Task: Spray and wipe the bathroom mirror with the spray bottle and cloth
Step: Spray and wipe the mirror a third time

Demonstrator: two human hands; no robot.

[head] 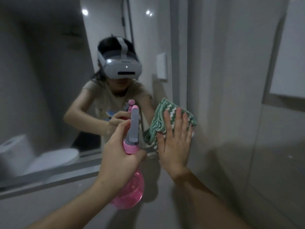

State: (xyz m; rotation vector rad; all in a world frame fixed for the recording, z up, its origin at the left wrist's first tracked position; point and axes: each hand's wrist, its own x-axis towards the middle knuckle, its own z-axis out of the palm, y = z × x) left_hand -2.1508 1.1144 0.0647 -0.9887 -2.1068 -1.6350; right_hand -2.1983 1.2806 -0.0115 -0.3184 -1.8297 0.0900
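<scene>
We faced one large bathroom mirror (54,76), its glass smooth and set in a straight grey frame, with pale glossy wall tiles (231,80) just beside its right edge. In the glass we saw one reflected person in a beige short-sleeved shirt wearing one white, rounded headset (123,67), and one white toilet (24,156) with a curved lid low on the left. We held one spray bottle (132,156), its translucent pink plastic body bulbous, its collar pink and its long nozzle head grey, upright and pointed at the mirror. Our left hand (118,156) was curled round the bottle's neck, thumb in front. One cloth (166,119), green and white in a woven zigzag, soft and folded, lay against the mirror's right edge and the tile. Our right hand (175,146) pressed it flat, all fingers straight and slightly spread.
</scene>
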